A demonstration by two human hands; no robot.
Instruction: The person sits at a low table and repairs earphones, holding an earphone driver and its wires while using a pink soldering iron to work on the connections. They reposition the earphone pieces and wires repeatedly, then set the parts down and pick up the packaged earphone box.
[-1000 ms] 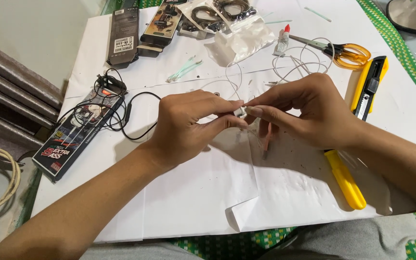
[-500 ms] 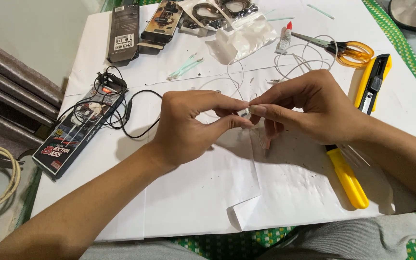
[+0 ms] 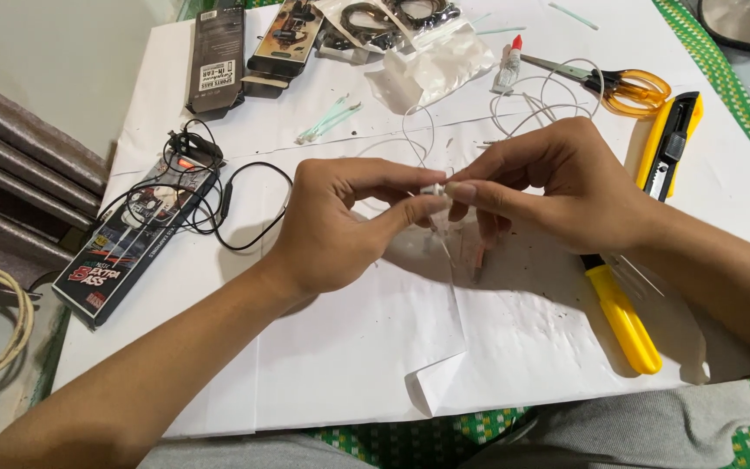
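White paper sheet (image 3: 349, 365): matt, creased, speckled with dark crumbs; a small white glossy plastic piece (image 3: 435, 188) is pinched between the bare left hand (image 3: 340, 226) and right hand (image 3: 557, 191), with a thin, smooth white cable (image 3: 531, 91) looping far behind. Scissors (image 3: 605, 82): shiny metal blades, translucent amber plastic handles; utility knife (image 3: 670, 143) and near tool handle (image 3: 627, 321): smooth yellow plastic. Left earphone box (image 3: 132, 243): glossy printed card under a black rubbery cable (image 3: 236, 208); far bag (image 3: 440, 65): crinkled clear plastic film.

left hand (image 3: 340, 221) and right hand (image 3: 557, 187) apparently pinch fingertip-to-fingertip.
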